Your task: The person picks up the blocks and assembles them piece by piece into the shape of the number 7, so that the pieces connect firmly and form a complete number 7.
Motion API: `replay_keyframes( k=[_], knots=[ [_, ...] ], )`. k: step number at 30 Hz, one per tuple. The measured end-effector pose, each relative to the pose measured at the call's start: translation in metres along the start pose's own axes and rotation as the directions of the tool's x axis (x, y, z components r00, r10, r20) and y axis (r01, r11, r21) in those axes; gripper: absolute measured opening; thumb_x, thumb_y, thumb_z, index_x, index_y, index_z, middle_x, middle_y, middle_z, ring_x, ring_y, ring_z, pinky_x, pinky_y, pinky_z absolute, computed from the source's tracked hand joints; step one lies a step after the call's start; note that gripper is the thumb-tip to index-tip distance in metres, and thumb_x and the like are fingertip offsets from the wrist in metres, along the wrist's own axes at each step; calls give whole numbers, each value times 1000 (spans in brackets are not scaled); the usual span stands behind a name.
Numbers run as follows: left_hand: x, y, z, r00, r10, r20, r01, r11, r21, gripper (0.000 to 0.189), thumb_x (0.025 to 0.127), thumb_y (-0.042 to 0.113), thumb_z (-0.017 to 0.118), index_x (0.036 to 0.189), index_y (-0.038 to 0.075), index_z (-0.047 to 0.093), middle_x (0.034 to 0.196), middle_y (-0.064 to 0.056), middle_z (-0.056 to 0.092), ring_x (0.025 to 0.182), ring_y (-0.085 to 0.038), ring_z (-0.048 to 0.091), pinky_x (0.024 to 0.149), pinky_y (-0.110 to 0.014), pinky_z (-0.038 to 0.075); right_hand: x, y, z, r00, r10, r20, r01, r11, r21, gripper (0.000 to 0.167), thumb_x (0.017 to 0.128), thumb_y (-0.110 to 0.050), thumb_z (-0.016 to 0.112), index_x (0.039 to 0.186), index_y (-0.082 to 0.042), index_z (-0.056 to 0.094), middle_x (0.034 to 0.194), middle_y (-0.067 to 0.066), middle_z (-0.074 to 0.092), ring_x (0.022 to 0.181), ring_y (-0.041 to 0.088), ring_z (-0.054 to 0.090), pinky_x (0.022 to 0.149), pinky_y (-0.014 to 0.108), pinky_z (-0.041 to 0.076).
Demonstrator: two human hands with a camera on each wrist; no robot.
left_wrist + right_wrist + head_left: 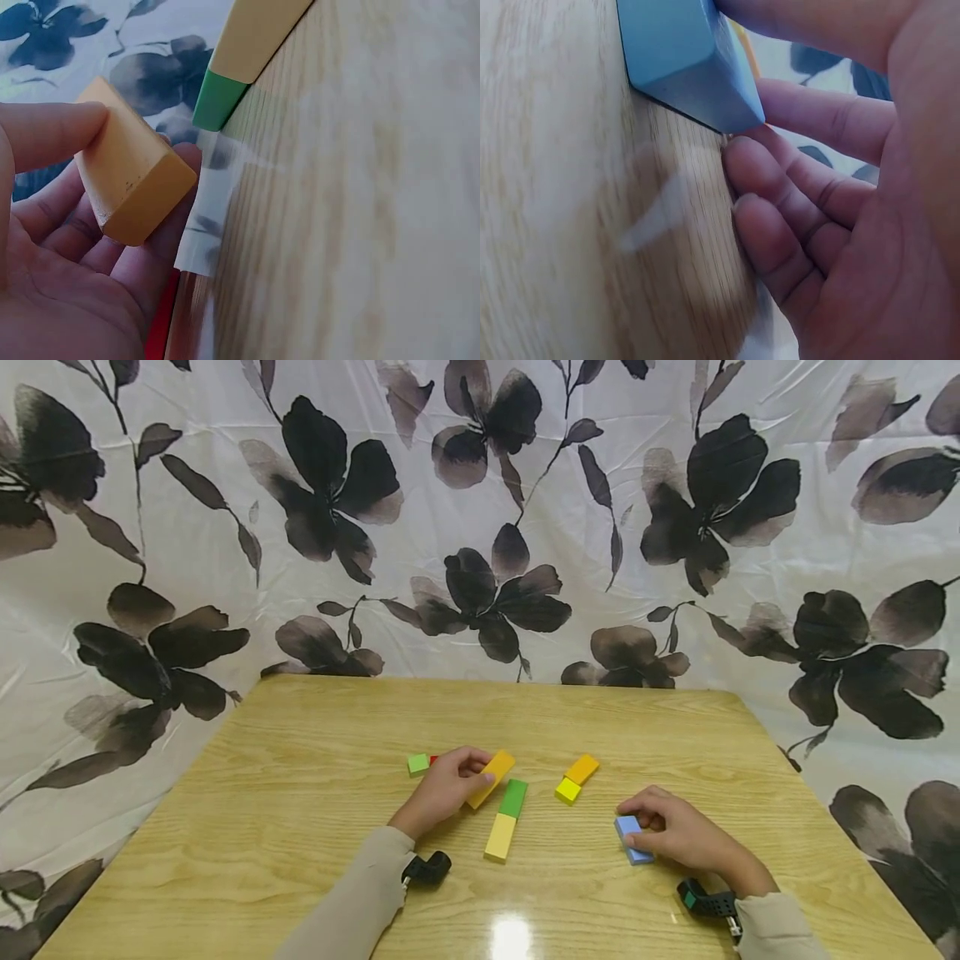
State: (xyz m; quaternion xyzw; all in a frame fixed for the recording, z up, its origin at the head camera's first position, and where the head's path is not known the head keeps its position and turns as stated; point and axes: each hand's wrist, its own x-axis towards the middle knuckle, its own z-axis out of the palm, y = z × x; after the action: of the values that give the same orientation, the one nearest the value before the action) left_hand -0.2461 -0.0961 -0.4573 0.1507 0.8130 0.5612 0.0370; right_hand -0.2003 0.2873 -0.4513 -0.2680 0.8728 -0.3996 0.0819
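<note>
My left hand [442, 789] pinches an orange rectangular block [497, 772] between thumb and fingers, tilted over the table. In the left wrist view the thumb presses one broad face of this block [131, 165], and the fingers lie behind it. My right hand [693, 837] grips a light blue block [628, 826] that lies flat on the wood. The right wrist view shows the blue block [675, 52] from its end, with the lower fingers curled beside it at the tabletop. Just right of my left hand, a green block [513, 799] and a pale yellow block [500, 837] lie end to end.
Partly behind my left hand are a light green block [417, 765] and a red block [433, 760]. Between the hands, farther back, an orange block [583, 767] meets a bright yellow block [568, 791]. A floral curtain [600, 552] hangs behind the wooden table [300, 827].
</note>
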Motion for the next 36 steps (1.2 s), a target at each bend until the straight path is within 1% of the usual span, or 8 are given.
replay_keyframes(
  k=[5, 8, 15, 20, 23, 28, 31, 36],
  knots=[
    [0, 0, 0, 999, -25, -21, 25, 1000, -7, 24, 95, 18, 71, 119, 13, 68, 105, -2, 64, 94, -20, 62, 79, -34, 54, 1, 0, 2, 1000, 26, -13, -26, 1000, -7, 38, 93, -27, 75, 125, -8, 66, 104, 4, 57, 83, 14, 50, 69, 26, 44],
    [4, 1, 1, 998, -39, -40, 39, 999, -12, 23, 95, 18, 71, 117, 12, 69, 104, -3, 64, 93, -20, 61, 78, -32, 54, 2, 0, 0, 999, 36, -20, -37, 999, -20, 37, 92, -28, 75, 123, -9, 67, 103, 3, 58, 81, 13, 50, 68, 26, 44],
    [13, 5, 8, 997, -33, -70, 30, 998, -50, 23, 95, 16, 71, 117, 9, 68, 103, -6, 64, 93, -21, 60, 79, -31, 53, 1, 3, -1, 999, 22, -29, -22, 1000, -11, 34, 92, -26, 75, 121, -9, 68, 102, 3, 58, 80, 13, 51, 68, 26, 45],
    [15, 6, 11, 996, -49, -81, 43, 997, -71, 24, 95, 14, 70, 118, 7, 67, 104, -6, 64, 94, -20, 59, 79, -31, 52, 1, 5, 2, 1000, 5, -26, -5, 1000, -2, 34, 93, -26, 74, 121, -9, 68, 104, 3, 58, 82, 13, 51, 69, 26, 45],
    [16, 7, 11, 994, -50, -94, 43, 996, -82, 27, 96, 12, 69, 122, 7, 65, 104, -7, 64, 94, -21, 59, 78, -30, 52, 2, 6, 4, 1000, 8, -28, -8, 1000, 8, 34, 93, -27, 74, 121, -11, 68, 104, 3, 58, 83, 14, 50, 69, 26, 44],
    [18, 7, 10, 996, -49, -74, 40, 992, -118, 36, 96, 9, 67, 132, 8, 61, 104, -9, 64, 91, -20, 59, 73, -28, 51, 1, 6, 5, 999, 15, -30, -15, 1000, 21, 33, 92, -26, 75, 121, -10, 68, 103, 3, 58, 82, 14, 50, 69, 27, 43],
    [20, 5, 10, 997, -48, -54, 40, 991, -130, 38, 97, 9, 67, 134, 8, 60, 105, -10, 64, 90, -20, 59, 72, -27, 51, 0, 5, 4, 999, 23, -29, -22, 999, 23, 33, 92, -26, 75, 121, -10, 68, 103, 4, 58, 82, 15, 49, 69, 27, 43],
    [23, 3, 7, 997, -57, -57, 51, 994, -97, 35, 98, 14, 67, 132, 10, 62, 109, -8, 64, 96, -20, 59, 76, -28, 51, 1, 5, 4, 999, 20, -30, -20, 1000, 14, 34, 93, -26, 74, 121, -10, 68, 105, 3, 59, 83, 14, 51, 70, 27, 44]
  ],
)
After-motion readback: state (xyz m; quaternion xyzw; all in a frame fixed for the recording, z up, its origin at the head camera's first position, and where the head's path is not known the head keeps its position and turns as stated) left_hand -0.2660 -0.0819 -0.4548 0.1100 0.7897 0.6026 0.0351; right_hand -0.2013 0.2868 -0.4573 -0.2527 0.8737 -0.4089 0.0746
